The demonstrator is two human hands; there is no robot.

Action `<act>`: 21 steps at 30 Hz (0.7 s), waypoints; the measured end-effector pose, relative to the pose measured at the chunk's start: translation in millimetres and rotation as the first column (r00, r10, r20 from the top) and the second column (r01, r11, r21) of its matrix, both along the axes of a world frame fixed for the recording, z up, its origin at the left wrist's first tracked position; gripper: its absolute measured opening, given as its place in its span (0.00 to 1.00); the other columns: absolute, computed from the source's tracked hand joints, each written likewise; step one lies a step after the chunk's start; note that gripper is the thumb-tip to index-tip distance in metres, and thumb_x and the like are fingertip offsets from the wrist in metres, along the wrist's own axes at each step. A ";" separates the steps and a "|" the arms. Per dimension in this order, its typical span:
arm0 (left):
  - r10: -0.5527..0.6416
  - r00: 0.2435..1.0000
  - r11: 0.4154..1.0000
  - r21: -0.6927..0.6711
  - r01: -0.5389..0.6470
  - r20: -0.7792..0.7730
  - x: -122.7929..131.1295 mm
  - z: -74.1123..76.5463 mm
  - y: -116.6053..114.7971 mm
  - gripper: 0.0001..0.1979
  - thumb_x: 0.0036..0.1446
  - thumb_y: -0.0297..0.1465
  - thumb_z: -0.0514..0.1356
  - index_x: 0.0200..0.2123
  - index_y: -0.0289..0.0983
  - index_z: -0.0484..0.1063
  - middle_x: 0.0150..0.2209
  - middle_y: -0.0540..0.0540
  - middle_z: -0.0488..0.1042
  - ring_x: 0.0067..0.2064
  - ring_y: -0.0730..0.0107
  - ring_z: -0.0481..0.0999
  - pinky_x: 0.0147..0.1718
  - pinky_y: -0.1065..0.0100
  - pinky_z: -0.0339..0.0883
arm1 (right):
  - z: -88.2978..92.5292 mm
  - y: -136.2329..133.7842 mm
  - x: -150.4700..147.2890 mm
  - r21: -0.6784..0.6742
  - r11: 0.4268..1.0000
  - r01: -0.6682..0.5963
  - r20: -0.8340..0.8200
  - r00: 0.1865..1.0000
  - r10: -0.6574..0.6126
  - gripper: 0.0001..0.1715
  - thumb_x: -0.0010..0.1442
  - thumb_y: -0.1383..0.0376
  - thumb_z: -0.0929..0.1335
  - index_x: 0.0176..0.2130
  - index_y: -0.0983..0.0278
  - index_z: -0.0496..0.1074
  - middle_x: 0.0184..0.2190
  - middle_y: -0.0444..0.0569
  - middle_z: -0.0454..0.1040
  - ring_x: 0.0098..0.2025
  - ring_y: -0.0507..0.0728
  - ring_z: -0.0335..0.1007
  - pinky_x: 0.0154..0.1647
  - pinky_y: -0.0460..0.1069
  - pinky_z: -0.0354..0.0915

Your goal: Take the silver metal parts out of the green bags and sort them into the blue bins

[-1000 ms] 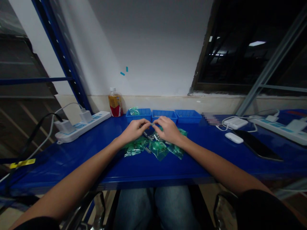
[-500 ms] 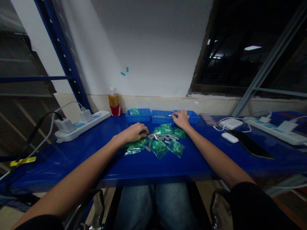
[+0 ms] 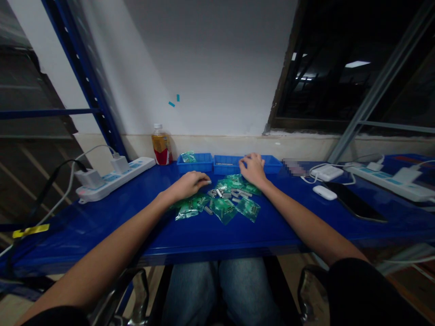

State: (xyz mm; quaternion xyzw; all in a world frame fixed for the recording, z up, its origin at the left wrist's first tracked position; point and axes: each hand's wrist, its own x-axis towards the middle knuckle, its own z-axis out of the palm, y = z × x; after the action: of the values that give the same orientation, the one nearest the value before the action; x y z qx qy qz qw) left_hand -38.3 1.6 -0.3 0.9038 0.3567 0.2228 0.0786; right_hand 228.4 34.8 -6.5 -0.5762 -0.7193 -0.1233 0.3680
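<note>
My left hand (image 3: 192, 184) is closed in a pinch at the left of the pile, with a small silver metal piece (image 3: 208, 181) at its fingertips. My right hand (image 3: 253, 169) hovers by the right end of the middle blue bin (image 3: 224, 170), its fingers bent and a little apart, nothing visible in them. Below and between the hands lie several loose silver metal pieces (image 3: 208, 210) among green plastic packets (image 3: 223, 211). Some pieces rest inside the middle bin. The left blue bin (image 3: 195, 167) holds a green packet (image 3: 188, 156).
A right blue bin (image 3: 273, 166) stands partly behind my right hand. A drink bottle (image 3: 161, 146) is by the wall. Power strips (image 3: 115, 179) lie at both sides. To the right are a phone (image 3: 356, 203), a white earphone case (image 3: 325, 192) and a white charger (image 3: 328, 172).
My left hand has risen slightly from the pile with a silver piece in its pinch. The silver piece at my right fingertips no longer shows there; that hand's fingers have loosened.
</note>
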 end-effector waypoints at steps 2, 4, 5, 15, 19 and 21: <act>0.012 0.995 0.999 -0.045 -0.007 0.101 3.8 2.2 -4.2 0.14 0.60 0.36 0.53 0.46 0.36 0.69 0.36 0.44 0.75 0.36 0.66 0.73 0.38 0.66 0.63 | 4.0 -16.8 -16.6 0.027 0.983 -0.181 0.058 0.982 0.179 0.13 0.60 0.61 0.63 0.40 0.63 0.74 0.39 0.53 0.71 0.47 0.63 0.60 0.45 0.57 0.54; 0.024 0.977 0.993 -0.118 0.002 0.212 7.1 4.0 -8.4 0.16 0.60 0.36 0.53 0.49 0.36 0.65 0.34 0.46 0.75 0.35 0.67 0.73 0.36 0.66 0.65 | 6.7 -34.4 -34.8 0.007 0.928 -0.372 0.141 0.919 0.368 0.14 0.59 0.61 0.64 0.44 0.62 0.71 0.38 0.51 0.72 0.45 0.61 0.61 0.45 0.56 0.54; 0.027 0.963 0.987 -0.163 0.017 0.269 8.5 4.7 -10.1 0.16 0.59 0.35 0.54 0.49 0.35 0.63 0.33 0.46 0.74 0.35 0.68 0.74 0.36 0.66 0.65 | 7.5 -42.4 -43.0 0.002 0.901 -0.433 0.181 0.887 0.425 0.14 0.58 0.63 0.64 0.45 0.62 0.70 0.39 0.50 0.72 0.46 0.61 0.61 0.45 0.56 0.53; 0.097 0.842 0.901 -0.407 0.153 0.531 15.1 3.4 -9.4 0.07 0.59 0.34 0.54 0.37 0.36 0.59 0.29 0.49 0.71 0.33 0.71 0.73 0.34 0.68 0.65 | 8.6 -64.1 -60.5 0.023 0.876 -0.481 0.239 0.854 0.463 0.09 0.60 0.59 0.64 0.39 0.61 0.69 0.37 0.49 0.73 0.44 0.60 0.62 0.44 0.55 0.52; 0.039 0.879 0.958 -0.268 0.102 0.474 15.0 5.0 -11.9 0.11 0.59 0.37 0.53 0.38 0.34 0.65 0.35 0.45 0.72 0.38 0.67 0.73 0.38 0.65 0.66 | 5.9 -59.0 -61.0 0.018 0.887 -0.462 0.214 0.868 0.448 0.11 0.64 0.61 0.61 0.39 0.62 0.70 0.35 0.49 0.73 0.42 0.58 0.63 0.42 0.53 0.52; 0.007 0.911 0.981 -0.180 0.074 0.413 14.4 6.7 -14.8 0.12 0.58 0.37 0.55 0.41 0.34 0.66 0.39 0.44 0.73 0.41 0.66 0.72 0.39 0.65 0.66 | 4.9 -56.9 -60.7 0.022 0.891 -0.453 0.193 0.877 0.441 0.13 0.65 0.61 0.60 0.38 0.63 0.71 0.35 0.50 0.73 0.42 0.58 0.63 0.42 0.53 0.52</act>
State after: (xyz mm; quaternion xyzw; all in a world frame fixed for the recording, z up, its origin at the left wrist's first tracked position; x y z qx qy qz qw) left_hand -23.9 -13.2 6.4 0.8307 0.3362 0.3716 0.2425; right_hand 167.7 -22.1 -1.5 -0.3685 -0.8589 -0.1111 0.3378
